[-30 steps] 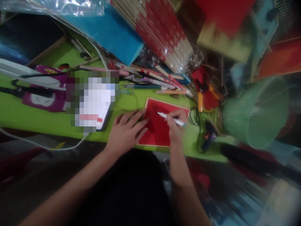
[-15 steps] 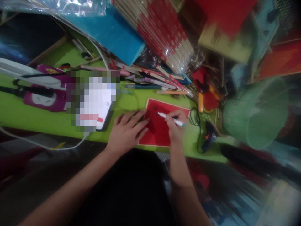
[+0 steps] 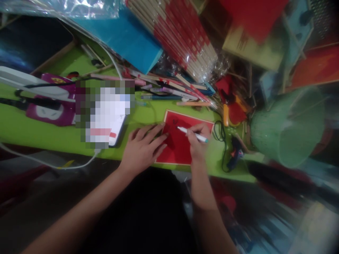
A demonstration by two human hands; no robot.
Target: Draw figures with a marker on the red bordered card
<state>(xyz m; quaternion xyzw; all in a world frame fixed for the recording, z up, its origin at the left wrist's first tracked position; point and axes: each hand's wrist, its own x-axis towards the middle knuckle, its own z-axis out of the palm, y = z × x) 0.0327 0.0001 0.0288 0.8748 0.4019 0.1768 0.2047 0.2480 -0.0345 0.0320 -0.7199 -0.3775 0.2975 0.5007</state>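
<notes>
A red rectangular panel [image 3: 177, 150] with a pale thin edge lies on the green tabletop [image 3: 148, 114]. Small dark marks show near its upper left. My right hand [image 3: 199, 141] is closed around a white marker [image 3: 195, 134] with a teal end. The marker's tip meets the panel beside the dark marks, or is very close to it. My left hand [image 3: 144, 146] lies flat, fingers spread, with its fingertips over the panel's left edge.
A lit phone [image 3: 106, 123], partly pixelated, lies left with a white cable. Behind the panel are several pens [image 3: 180, 93] and wrapped red-and-tan sticks [image 3: 182, 38]. To the right are a glue gun [image 3: 234, 155] with its black cord and a green translucent bucket [image 3: 288, 130].
Almost nothing differs. Both hands and the panel keep their places, and the marker tip stays by the dark marks.
</notes>
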